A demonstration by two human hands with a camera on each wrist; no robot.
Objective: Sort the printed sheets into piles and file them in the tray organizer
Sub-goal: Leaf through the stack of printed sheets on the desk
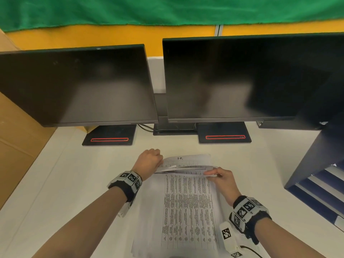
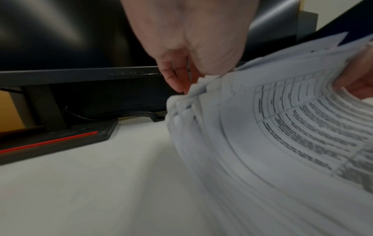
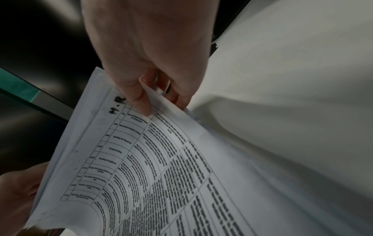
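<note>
A stack of printed sheets (image 1: 188,207) with table text lies on the white desk (image 1: 74,183) in front of me. Its far ends are lifted and fanned. My left hand (image 1: 159,160) grips the far left corner of the lifted sheets (image 2: 262,127), fingers curled round the edge. My right hand (image 1: 210,173) pinches the far right corner of the top sheet (image 3: 161,159) between thumb and fingers. That sheet has "H.R" handwritten at its head. Behind the lifted ends, a sheet marked "I.T." (image 1: 188,159) shows. The dark blue tray organizer (image 1: 316,183) stands at the right with stacked shelves.
Two dark monitors (image 1: 78,86) (image 1: 242,77) stand at the back on black bases with red slots (image 1: 109,139). A cardboard box (image 1: 16,142) borders the desk's left side. Cables (image 1: 145,127) run between the monitor bases. A white tagged device (image 1: 228,237) lies by my right wrist.
</note>
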